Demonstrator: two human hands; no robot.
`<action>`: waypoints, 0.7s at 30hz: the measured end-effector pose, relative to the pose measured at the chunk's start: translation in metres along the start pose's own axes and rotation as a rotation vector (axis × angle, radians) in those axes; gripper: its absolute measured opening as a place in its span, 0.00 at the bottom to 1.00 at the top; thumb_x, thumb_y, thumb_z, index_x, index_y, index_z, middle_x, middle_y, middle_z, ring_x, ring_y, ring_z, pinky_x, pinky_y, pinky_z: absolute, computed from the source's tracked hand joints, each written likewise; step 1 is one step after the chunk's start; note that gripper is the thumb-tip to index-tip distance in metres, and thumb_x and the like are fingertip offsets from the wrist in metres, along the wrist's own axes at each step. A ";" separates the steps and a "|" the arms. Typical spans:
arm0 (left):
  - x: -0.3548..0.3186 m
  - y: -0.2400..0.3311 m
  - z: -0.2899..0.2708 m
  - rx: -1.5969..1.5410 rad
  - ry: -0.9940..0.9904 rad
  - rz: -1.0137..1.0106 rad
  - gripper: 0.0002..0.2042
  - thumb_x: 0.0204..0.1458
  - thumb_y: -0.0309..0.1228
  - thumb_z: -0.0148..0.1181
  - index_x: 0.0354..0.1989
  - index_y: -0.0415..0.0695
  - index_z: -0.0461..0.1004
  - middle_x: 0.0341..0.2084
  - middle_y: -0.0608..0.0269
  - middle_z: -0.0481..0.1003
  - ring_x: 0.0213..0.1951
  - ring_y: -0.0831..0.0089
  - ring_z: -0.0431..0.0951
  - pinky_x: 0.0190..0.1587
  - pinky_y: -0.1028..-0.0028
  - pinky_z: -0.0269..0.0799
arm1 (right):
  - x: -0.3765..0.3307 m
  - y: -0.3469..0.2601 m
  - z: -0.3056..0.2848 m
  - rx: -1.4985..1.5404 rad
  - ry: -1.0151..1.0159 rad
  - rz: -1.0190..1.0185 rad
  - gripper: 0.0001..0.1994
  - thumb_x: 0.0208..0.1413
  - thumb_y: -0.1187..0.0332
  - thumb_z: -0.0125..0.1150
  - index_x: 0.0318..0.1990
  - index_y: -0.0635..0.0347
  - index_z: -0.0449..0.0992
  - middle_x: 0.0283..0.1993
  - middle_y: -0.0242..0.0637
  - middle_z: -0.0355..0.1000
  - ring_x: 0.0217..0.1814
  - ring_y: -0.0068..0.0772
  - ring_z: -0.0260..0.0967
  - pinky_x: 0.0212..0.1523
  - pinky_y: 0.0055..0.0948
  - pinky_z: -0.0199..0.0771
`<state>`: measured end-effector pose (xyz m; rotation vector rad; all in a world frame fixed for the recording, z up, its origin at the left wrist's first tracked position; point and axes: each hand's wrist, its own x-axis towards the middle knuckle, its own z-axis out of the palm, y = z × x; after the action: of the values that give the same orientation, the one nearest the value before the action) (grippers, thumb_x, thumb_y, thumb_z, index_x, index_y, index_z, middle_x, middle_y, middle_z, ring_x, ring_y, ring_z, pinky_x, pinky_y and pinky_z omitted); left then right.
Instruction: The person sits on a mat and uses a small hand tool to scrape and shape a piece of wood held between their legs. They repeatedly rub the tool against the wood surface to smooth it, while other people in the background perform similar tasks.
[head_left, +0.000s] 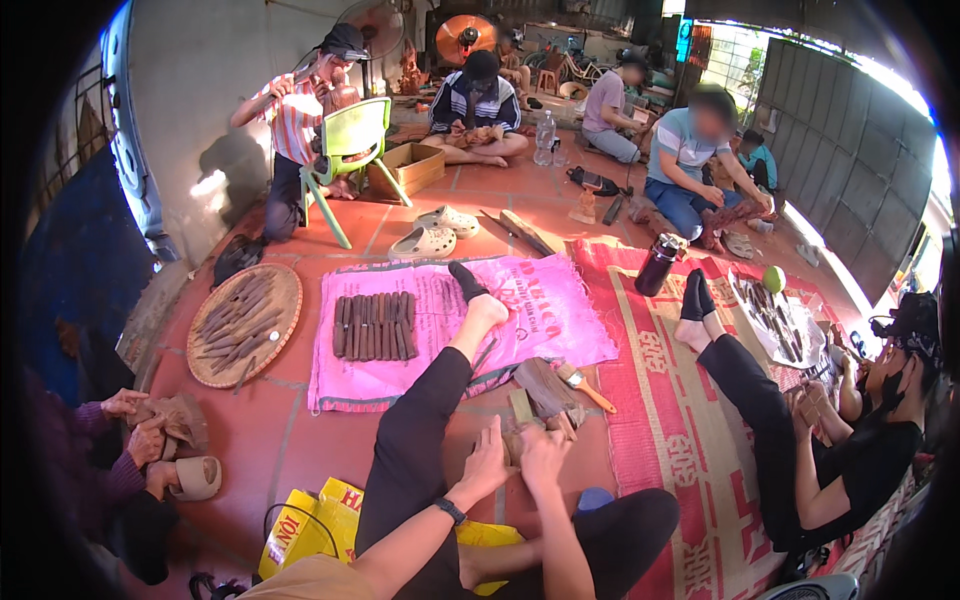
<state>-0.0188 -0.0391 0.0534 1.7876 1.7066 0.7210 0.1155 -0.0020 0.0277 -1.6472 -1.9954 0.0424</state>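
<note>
The person sits on the red tile floor (300, 440) with one leg stretched out and both hands close together just past the knee. The left hand (487, 462) is curled shut around a small brown piece of wood (513, 447), and the right hand (543, 455) is closed on the same piece from the other side, so the two hands almost touch. A black watch (450, 511) sits on the left wrist. Just beyond the hands lies a bigger dark wood chunk (548, 388), and beside it a brush with a light handle (585, 387). Further out, a pink sack (540, 310) is spread flat on the floor, with a neat row of dark wood sticks (375, 326) on it. To the left of the sack is a round woven tray (285, 300) full of more sticks. A yellow bag (300, 525) lies by the person's hip. Other people sit around on a red mat (680, 440), each busy with their own wood.
</note>
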 end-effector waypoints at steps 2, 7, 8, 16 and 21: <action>0.000 0.012 -0.009 0.006 -0.037 -0.029 0.47 0.47 0.27 0.64 0.72 0.36 0.37 0.56 0.39 0.61 0.59 0.38 0.63 0.54 0.50 0.71 | 0.004 -0.002 -0.003 -0.004 0.092 0.012 0.07 0.52 0.67 0.58 0.36 0.54 0.81 0.37 0.37 0.78 0.43 0.44 0.67 0.45 0.47 0.60; 0.003 -0.008 0.005 -0.030 -0.011 0.019 0.52 0.44 0.31 0.70 0.72 0.38 0.36 0.57 0.39 0.61 0.60 0.38 0.63 0.55 0.50 0.70 | -0.008 -0.020 0.003 0.043 0.117 -0.180 0.07 0.56 0.66 0.54 0.34 0.53 0.80 0.37 0.35 0.78 0.42 0.43 0.67 0.44 0.46 0.60; 0.001 0.002 -0.002 -0.024 -0.015 -0.006 0.53 0.43 0.31 0.71 0.72 0.38 0.36 0.57 0.39 0.61 0.60 0.38 0.63 0.55 0.50 0.70 | -0.005 -0.014 0.002 0.035 0.050 -0.087 0.06 0.56 0.67 0.55 0.35 0.53 0.80 0.37 0.36 0.78 0.42 0.44 0.67 0.45 0.47 0.61; 0.005 -0.006 0.005 -0.002 0.026 0.021 0.53 0.41 0.31 0.70 0.71 0.36 0.37 0.55 0.38 0.62 0.58 0.38 0.64 0.54 0.49 0.71 | -0.006 -0.016 0.004 0.101 0.082 -0.196 0.06 0.56 0.67 0.56 0.35 0.51 0.80 0.36 0.36 0.79 0.43 0.45 0.67 0.46 0.45 0.59; -0.001 -0.002 0.001 -0.009 0.004 -0.001 0.52 0.43 0.32 0.70 0.72 0.37 0.37 0.56 0.39 0.61 0.59 0.39 0.63 0.55 0.50 0.71 | 0.007 0.003 -0.001 0.003 0.112 -0.021 0.06 0.56 0.67 0.56 0.34 0.52 0.79 0.39 0.37 0.79 0.46 0.46 0.68 0.47 0.46 0.59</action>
<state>-0.0195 -0.0400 0.0520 1.7808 1.7043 0.7311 0.1182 0.0051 0.0304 -1.5904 -1.9272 -0.0541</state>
